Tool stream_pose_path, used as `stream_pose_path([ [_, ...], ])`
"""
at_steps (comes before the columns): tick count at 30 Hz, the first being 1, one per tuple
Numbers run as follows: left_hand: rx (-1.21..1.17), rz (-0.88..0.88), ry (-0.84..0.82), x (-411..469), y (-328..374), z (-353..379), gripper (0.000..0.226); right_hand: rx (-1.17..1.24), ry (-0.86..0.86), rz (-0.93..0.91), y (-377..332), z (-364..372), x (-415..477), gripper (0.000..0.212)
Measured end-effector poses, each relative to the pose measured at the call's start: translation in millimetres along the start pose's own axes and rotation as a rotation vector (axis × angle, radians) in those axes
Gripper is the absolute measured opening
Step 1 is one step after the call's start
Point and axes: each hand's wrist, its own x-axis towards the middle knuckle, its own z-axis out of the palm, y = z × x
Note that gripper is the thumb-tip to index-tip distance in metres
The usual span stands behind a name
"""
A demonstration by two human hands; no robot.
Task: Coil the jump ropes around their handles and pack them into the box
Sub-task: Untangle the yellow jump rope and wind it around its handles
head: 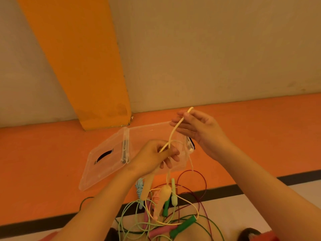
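The right hand (199, 131) has a narrow grip: thumb and forefinger pinch the yellow jump rope (175, 131) just below its free tip, and the other fingers are spread loosely. The smooth, round, rubbery cord runs taut and slanting down to the left hand (152, 157), whose grip is closed, the fingers curled round the cord. A tapered yellow handle (146, 188) juts down from under this palm, its top hidden by the hand. A thinner loop of the same cord droops to a second yellow handle (165, 193), which hangs above the pile.

Behind both hands, a clear plastic box (147, 134) sits on the orange floor (43, 162). Its hinged lid (102, 171) is flung open to the left and has a dark slot. The hands cover part of the box's front wall, and what it contains cannot be made out.

Below lies a tangle of thin cords: a green handle (184, 225), a pink handle (161, 231), a dark red cord (205, 181) and a pale blue rope (139, 186). Which cord belongs to which handle is hard to tell. The bottom edge of the view cuts off the pile.
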Motion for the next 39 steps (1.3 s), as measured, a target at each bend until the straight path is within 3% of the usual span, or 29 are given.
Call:
stream_pose_path([
  [4,-0.038,0.042,0.1,2,12,-4,0.019,-0.374,-0.187,0.169,12,-11,-3,0.039],
  [8,-0.188,0.088,0.173,2,24,-5,0.018,-0.607,-0.412,0.275,36,-11,-13,0.02],
  [15,-0.169,0.122,0.204,3,22,-11,0.01,-0.443,-0.248,0.179,25,-6,-10,0.009],
  [19,-0.05,0.066,0.106,2,13,-6,0.015,-0.262,-0.08,0.049,8,-5,-5,0.011],
  [24,-0.054,0.027,0.017,-1,11,5,0.022,-0.097,-0.006,-0.024,-1,0,-4,0.011],
  [30,-0.146,0.046,0.057,-1,19,7,0.023,-0.133,0.076,-0.03,5,-7,-1,0.017],
  [32,-0.27,0.055,0.139,0,23,4,0.016,-0.213,0.053,0.017,10,-9,-3,0.023],
  [35,-0.555,0.02,0.221,1,30,-3,0.014,-0.404,-0.157,0.181,17,-5,-14,0.031],
  [37,-0.613,0.001,0.229,1,32,-7,0.017,-0.474,-0.303,0.247,22,1,-21,0.035],
  [39,-0.62,-0.006,0.222,-1,33,-9,0.024,-0.425,-0.333,0.259,25,8,-26,0.031],
])
